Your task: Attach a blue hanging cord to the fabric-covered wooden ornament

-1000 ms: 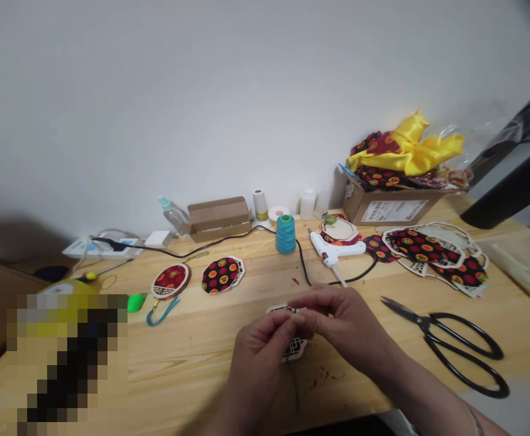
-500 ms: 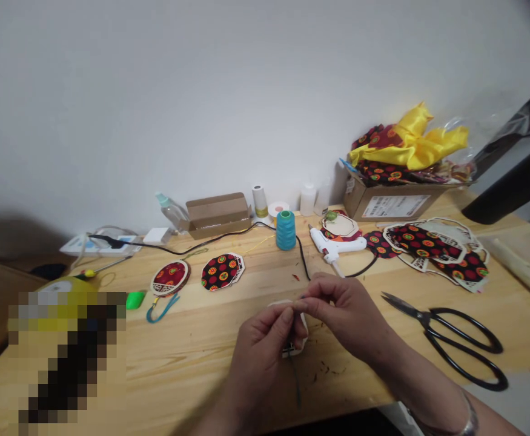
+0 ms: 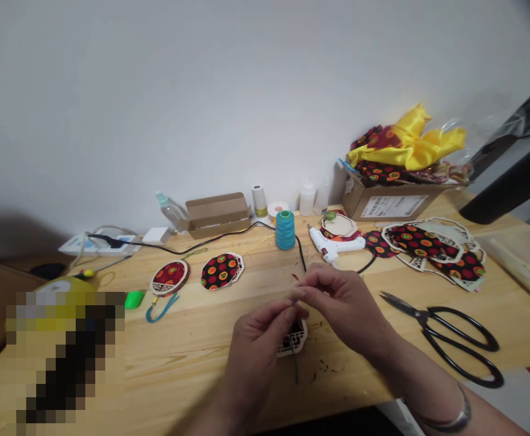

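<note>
My left hand (image 3: 260, 333) pinches a thin dark cord (image 3: 296, 366) near its fingertips, above a small pale lattice-edged piece (image 3: 297, 339). Meeting it at the fingertips, my right hand (image 3: 337, 300) is also closed in a pinch on the cord. Part of the lattice piece is hidden under the left fingers, and the cord's tail hangs over its lower edge. Behind the hands stands a teal thread spool (image 3: 285, 231). Large black scissors (image 3: 441, 333) lie open to the right.
A white glue gun (image 3: 337, 242) lies behind the right hand. Patterned pieces (image 3: 428, 245) and a cardboard box (image 3: 392, 203) of fabric are at the back right. On the left are an octagonal piece (image 3: 221, 271), a round one (image 3: 170, 277) and a green object (image 3: 134, 299).
My right hand has risen slightly, and the fingertips of both hands are a little higher. More of the lattice piece shows below them.
</note>
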The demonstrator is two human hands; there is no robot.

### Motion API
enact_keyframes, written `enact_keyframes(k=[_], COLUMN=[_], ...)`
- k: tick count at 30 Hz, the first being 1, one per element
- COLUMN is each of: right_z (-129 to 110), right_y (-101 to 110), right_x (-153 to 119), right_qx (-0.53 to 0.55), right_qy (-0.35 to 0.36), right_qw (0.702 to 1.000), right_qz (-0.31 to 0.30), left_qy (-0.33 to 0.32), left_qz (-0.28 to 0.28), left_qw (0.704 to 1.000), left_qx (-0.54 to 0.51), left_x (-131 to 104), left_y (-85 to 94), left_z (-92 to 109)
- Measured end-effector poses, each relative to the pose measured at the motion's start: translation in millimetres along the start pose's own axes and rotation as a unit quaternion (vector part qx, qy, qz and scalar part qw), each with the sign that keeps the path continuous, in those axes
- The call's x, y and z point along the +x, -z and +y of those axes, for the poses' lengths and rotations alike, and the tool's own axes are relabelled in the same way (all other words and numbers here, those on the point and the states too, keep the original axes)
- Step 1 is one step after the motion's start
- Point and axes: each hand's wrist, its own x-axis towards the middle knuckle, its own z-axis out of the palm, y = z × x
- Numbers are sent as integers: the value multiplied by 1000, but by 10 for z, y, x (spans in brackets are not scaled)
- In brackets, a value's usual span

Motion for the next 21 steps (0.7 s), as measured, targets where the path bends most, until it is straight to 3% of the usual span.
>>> enact_keyframes(k=[5,11,15,21], right_z=[65,29,12,54], right_y=[-6,-108,-155,-180], right_x=[30,-7,-13,2], right_qx=[-32,26,43,4], right_qy=[46,56,45,27], right_qw=[998,990,984,993], right_qz=[13,-125,-167,-118], left_qy=[-79,-86,-63,-6], left_qz=[54,52,25,15], left_qw=[993,986,981,965], left_qx=[-71,-136,-182,-261], left_x=[45,102,94,90], left_y=[13,27,41,60], left_z=[42,49,54,90])
